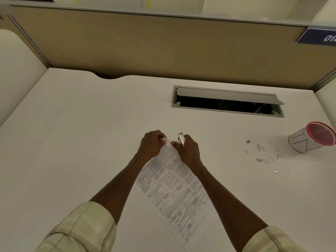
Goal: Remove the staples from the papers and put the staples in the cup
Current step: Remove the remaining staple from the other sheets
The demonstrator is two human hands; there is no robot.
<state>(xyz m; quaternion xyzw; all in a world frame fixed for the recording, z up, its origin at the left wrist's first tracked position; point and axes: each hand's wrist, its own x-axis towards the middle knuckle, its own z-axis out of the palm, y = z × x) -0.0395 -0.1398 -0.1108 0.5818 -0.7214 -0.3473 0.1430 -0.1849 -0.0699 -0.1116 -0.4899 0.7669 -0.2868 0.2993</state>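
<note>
Printed papers (174, 188) lie at a slant on the white desk between my forearms. My left hand (151, 144) pinches their far corner, which is lifted off the desk. My right hand (185, 149) grips a small silver staple remover (181, 139) and holds it at that same corner. No staple in the corner is visible. Far right, a white paper cup (309, 140) with a red rim lies tipped on its side, mouth towards me. Several loose staples and paper scraps (261, 153) lie scattered on the desk left of the cup.
An open cable hatch (227, 101) with a raised grey lid sits in the desk behind my hands. A tan partition wall (163, 44) closes off the back of the desk. A blue number plate (320, 37) hangs at the upper right.
</note>
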